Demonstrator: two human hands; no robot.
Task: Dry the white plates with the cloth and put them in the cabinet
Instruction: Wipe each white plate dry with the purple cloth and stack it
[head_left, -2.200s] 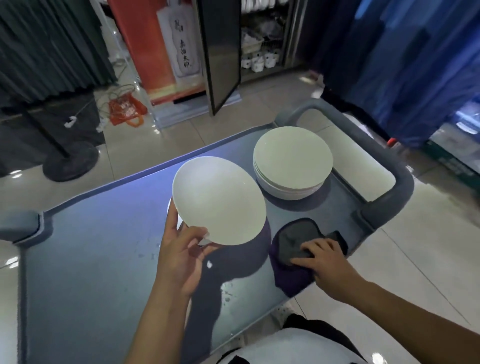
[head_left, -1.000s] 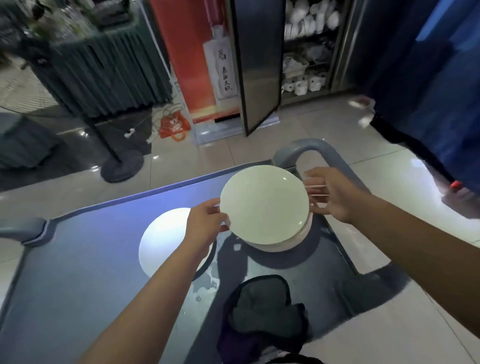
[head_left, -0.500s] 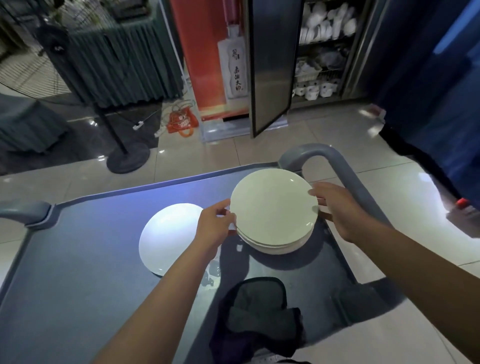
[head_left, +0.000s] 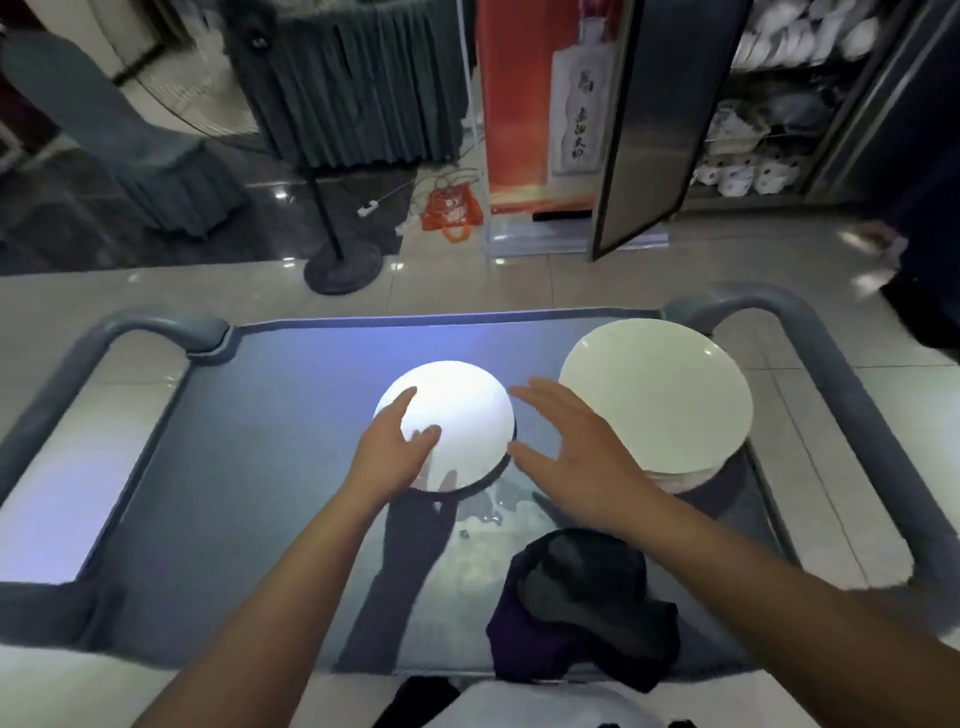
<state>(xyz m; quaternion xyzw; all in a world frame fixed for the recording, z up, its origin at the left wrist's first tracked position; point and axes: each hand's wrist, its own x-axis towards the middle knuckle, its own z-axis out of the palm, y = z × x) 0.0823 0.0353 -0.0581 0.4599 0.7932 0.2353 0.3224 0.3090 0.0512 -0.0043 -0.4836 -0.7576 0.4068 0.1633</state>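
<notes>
Cart tray (head_left: 270, 374) carries single plate (head_left: 462, 410), plate stack (head_left: 657, 392), cloth (head_left: 582, 603); both hands' grips spread, holding nothing.

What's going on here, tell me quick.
A person is working through white plates on a grey cart. The left hand rests on a single plate lying flat mid-cart, and the right hand hovers open just beside that plate's right edge, holding nothing. A stack of plates sits at the right end. The dark cloth lies bunched at the near edge, untouched. The cabinet stands open across the floor, crockery on its shelves.
</notes>
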